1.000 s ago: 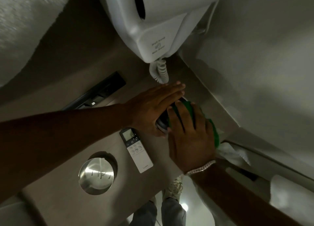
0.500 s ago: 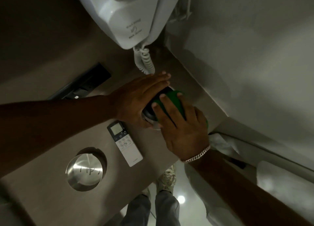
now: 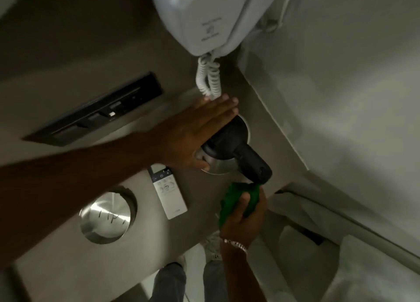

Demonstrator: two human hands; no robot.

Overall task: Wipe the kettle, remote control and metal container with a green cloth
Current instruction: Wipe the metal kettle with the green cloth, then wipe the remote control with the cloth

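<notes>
- The kettle [image 3: 227,142] is seen from above, standing on the worktop [image 3: 136,267] near the corner by the wall, with its black lid and black handle [image 3: 252,163] pointing toward the person.
- It is judged to be rigid, with a smooth metal body that could slip under a wet wipe; its weight depends on water that cannot be seen.
- The left hand [image 3: 197,133] is laid flat against the far side of the kettle, fingers [image 3: 223,105] stretched out and not curled round anything; this is read as steadying, not lifting.
- The handle is judged the safest place to take hold if the kettle must be turned, while the lid is better pressed than pulled.
- The green cloth [image 3: 238,201] is bunched in the right hand [image 3: 241,215], fingers closed on it, just at the end of the handle; it is soft and light, and folds to any curve.
- The remote control [image 3: 167,192] lies flat just beside the kettle, between it and the metal container [image 3: 105,217]; it is light and likely to slide, so it should be pinned at the edges, with gentle pressure over its buttons.
- The metal container looks set into the worktop, with only its round brushed lid showing; it is probably wiped in place.
- A white wall unit [image 3: 204,17] with a coiled cord [image 3: 209,79] hangs just above the kettle and could be snagged.
</notes>
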